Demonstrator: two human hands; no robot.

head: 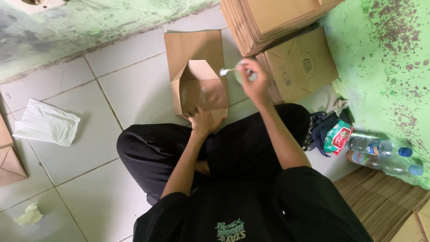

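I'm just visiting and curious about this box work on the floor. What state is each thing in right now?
Brown paper box: partly folded, top flaps open, on the tiled floor.
Left hand: pressing on the box's near edge.
Right hand: raised, gripping a small white brush.
Stack of flat boxes: unfolded, piled.
Two plastic bottles: capped, lying down.
White cloth: crumpled.
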